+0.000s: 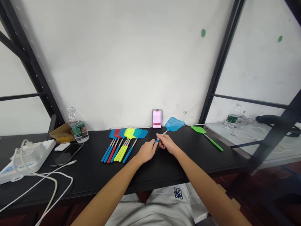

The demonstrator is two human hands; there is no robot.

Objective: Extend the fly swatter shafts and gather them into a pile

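Observation:
My left hand (pixel 147 151) and my right hand (pixel 167 143) meet above the black tabletop (pixel 164 175), both closed on the blue handle of a blue fly swatter (pixel 174 124). Its mesh head points away from me and up to the right. To the left of my hands, several fly swatters (pixel 124 138) in blue, red and yellow-green lie side by side, with their heads overlapping. A green fly swatter (pixel 198 129) lies apart on the right side of the table.
A phone on a pink stand (pixel 157 118), its screen blurred, stands by the wall. At the left are a water bottle (pixel 78 125), a cardboard box (pixel 61 133), a smartphone (pixel 67 154), a power strip (pixel 25 160) and white cables. Black shelf posts rise on both sides.

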